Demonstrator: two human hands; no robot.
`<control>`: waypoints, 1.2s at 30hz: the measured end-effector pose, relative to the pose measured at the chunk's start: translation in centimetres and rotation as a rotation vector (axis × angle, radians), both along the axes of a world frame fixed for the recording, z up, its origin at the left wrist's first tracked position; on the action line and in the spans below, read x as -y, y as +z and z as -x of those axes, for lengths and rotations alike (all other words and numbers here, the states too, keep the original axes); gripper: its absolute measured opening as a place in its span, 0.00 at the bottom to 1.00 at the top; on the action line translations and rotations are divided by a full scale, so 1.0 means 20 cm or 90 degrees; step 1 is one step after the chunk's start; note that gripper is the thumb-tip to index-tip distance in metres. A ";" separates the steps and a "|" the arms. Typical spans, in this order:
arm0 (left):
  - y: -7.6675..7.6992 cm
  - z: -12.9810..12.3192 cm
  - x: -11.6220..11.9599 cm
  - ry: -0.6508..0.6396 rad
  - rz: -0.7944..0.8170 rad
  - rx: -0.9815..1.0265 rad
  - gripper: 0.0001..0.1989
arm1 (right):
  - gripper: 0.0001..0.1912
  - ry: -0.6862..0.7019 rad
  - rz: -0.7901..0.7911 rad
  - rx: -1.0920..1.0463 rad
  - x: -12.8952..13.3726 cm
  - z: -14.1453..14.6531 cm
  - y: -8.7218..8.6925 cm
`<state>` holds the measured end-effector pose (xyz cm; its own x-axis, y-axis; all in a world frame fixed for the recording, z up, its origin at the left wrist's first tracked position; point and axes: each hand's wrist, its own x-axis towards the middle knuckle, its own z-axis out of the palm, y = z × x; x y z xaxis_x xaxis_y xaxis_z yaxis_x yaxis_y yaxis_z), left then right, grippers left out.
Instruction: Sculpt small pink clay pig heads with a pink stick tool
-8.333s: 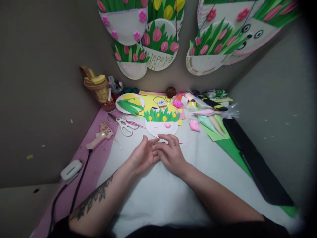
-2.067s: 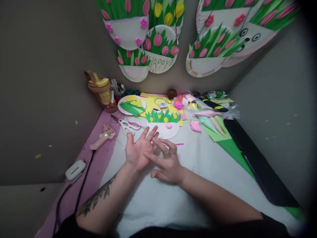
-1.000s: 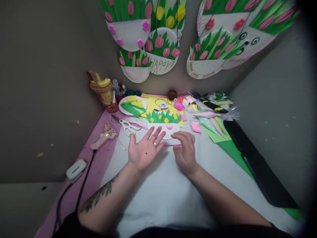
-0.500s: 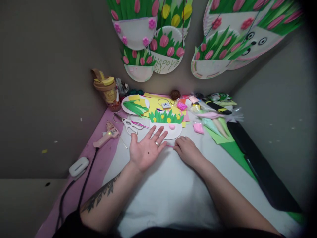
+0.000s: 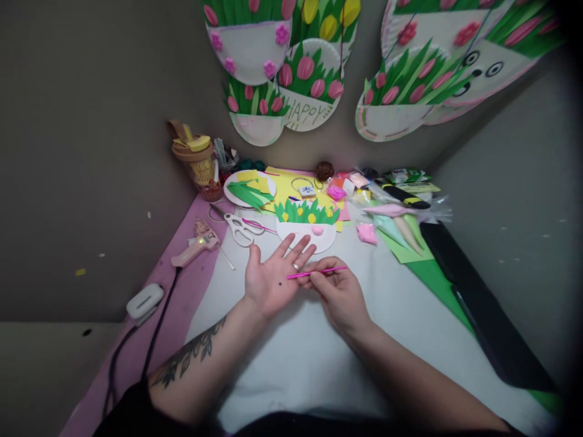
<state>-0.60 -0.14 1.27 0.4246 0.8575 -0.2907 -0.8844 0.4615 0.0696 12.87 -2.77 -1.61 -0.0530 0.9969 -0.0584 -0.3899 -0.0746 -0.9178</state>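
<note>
My left hand (image 5: 276,279) is open, palm up, fingers spread, with a small dark dot (image 5: 279,283) on the palm. Pinched in my right hand (image 5: 339,294) is a thin bright pink stick (image 5: 298,275); its left end reaches over the edge of the left palm, close to the dot. Just beyond the hands lies a white half-round paper plate pocket (image 5: 296,230) with green paper grass (image 5: 300,211), small yellow flowers and a pink blob (image 5: 317,230) on it. Whether the stick touches the palm I cannot tell.
At left are white-handled scissors (image 5: 239,229), a pink glue gun (image 5: 198,246) with its cord, a white case (image 5: 144,301) and a brown cup (image 5: 195,161). A pink clay packet (image 5: 367,233) and a long black object (image 5: 483,309) lie right. Paper plate crafts (image 5: 255,54) hang on the wall.
My right hand has turned over and lifted the pink stick, bringing its left end to the left palm. The left hand has shifted slightly right and stays open.
</note>
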 end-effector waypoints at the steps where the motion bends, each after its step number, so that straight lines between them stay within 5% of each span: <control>1: 0.00 0.00 0.00 0.000 0.000 0.001 0.42 | 0.10 0.005 -0.003 0.008 0.00 0.00 -0.01; 22: -0.01 0.01 0.00 0.017 -0.008 -0.017 0.39 | 0.07 0.007 -0.042 0.048 0.01 -0.01 -0.02; 36: 0.01 -0.03 0.00 0.099 0.050 -0.275 0.31 | 0.13 0.053 0.198 -0.086 -0.02 0.03 -0.04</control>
